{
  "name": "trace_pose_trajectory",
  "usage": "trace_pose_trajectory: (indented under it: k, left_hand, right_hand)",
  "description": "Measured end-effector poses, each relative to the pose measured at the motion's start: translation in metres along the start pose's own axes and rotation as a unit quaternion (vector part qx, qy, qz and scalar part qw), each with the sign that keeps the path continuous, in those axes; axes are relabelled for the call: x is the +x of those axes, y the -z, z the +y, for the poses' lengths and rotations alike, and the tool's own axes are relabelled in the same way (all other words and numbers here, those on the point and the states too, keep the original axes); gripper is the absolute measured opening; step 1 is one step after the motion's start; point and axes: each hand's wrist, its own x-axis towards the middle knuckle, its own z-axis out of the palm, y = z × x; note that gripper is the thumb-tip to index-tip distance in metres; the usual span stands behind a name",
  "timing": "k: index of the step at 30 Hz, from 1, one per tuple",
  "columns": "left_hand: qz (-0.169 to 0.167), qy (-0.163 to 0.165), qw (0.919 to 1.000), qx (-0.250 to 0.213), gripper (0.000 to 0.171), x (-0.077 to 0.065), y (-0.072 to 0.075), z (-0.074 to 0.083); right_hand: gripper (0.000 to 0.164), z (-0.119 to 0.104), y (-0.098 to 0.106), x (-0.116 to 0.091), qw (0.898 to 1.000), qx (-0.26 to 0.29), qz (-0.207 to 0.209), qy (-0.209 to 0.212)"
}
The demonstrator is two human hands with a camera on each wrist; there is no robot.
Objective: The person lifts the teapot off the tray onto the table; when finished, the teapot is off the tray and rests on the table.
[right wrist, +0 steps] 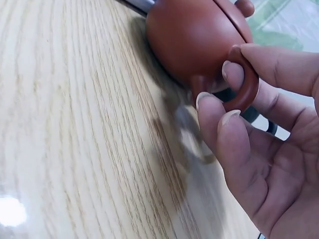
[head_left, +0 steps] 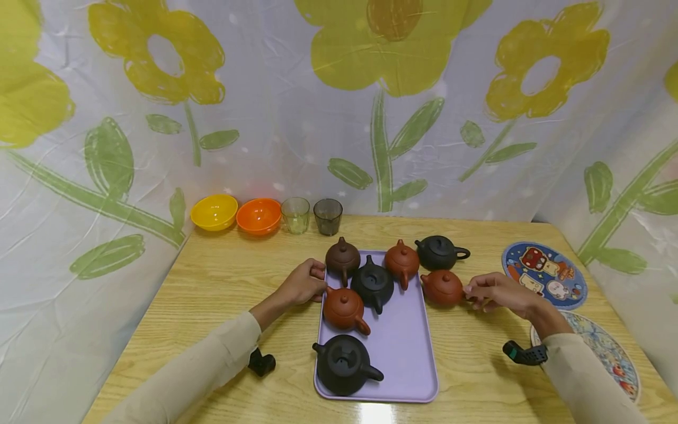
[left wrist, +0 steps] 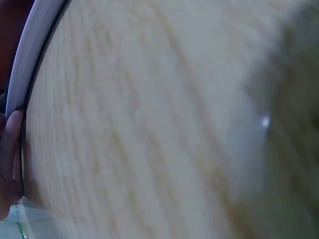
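Observation:
My right hand holds a reddish-brown teapot by its handle, just outside the right edge of a lilac tray. The right wrist view has the thumb on top of the teapot handle and fingers curled about it. At the tray's left rim, my left hand grips the edge; the left wrist view catches only some fingers against it. On the tray stand a dark brown teapot, a black teapot, two reddish-brown teapots and a larger black teapot.
Another black teapot stands behind the held one. Along the back left are a yellow bowl, an orange bowl, a greenish glass and a grey glass. Two patterned round mats lie at the right. A flowered cloth hangs behind.

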Motion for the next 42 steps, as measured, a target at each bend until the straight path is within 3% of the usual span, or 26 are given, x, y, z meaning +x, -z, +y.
trace_pose_trajectory:
  k: [27, 36, 42]
  left_hand:
    - [0.001, -0.001, 1.0, 0.0, 0.044, 0.0, 0.0, 0.0]
    - [0.002, -0.002, 1.0, 0.004, 0.045, 0.0, 0.0, -0.002]
    - [0.006, -0.002, 1.0, 0.005, 0.045, 0.0, 0.0, -0.002]
  right_hand:
    - [0.038, -0.004, 0.003, 0.004, 0.998, 0.013, 0.055, -0.019]
    - [0.046, -0.003, 0.0, 0.0, 0.993, 0.011, 0.112, -0.021]
    - [0.05, -0.002, 0.001, -0.01, 0.987, 0.014, 0.16, 0.007]
